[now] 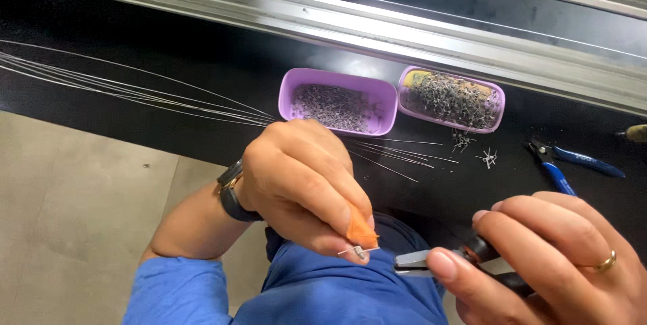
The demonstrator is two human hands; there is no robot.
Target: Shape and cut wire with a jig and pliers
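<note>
While left hand [303, 183] pinches wire piece [357, 251] — pliers [431, 262] beside.

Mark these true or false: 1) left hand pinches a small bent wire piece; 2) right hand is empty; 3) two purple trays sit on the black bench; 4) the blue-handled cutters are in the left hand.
1) True: the left hand pinches a small bent wire piece.
2) False: the right hand grips pliers.
3) True: left tray and right tray, both holding small metal parts.
4) False: the blue-handled cutters lie on the bench, untouched.
</note>
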